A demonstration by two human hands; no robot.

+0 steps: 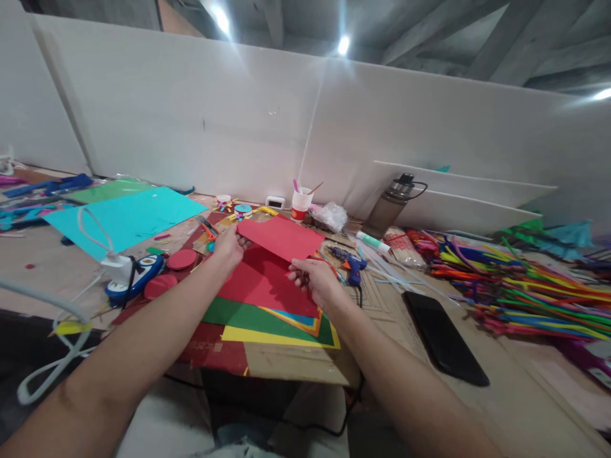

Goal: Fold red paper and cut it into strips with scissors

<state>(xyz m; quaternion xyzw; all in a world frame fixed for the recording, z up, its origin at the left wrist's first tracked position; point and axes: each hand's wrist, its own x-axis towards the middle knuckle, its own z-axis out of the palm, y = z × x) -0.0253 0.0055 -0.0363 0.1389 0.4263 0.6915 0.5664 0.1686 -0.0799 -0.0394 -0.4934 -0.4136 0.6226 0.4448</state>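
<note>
A sheet of red paper (281, 236) is held up, tilted, between both hands. My left hand (230, 247) grips its left edge, and my right hand (315, 278) pinches its near right corner. Beneath it lies a stack of coloured sheets: another red sheet (267, 287) on top, then blue and orange edges, a green sheet (262, 318) and a yellow sheet (281, 337). Just right of my right hand rests a blue glue gun (354, 270). Red round discs (181, 259) lie left of my left forearm.
A black phone (443, 337) and bundled pipe cleaners (534, 286) lie to the right. Behind stand a paper cup (301, 205) and a bottle (389, 207). On the left are a turquoise sheet (128, 219) and a blue power strip (136, 280) with cables. A white partition (214, 114) closes the back.
</note>
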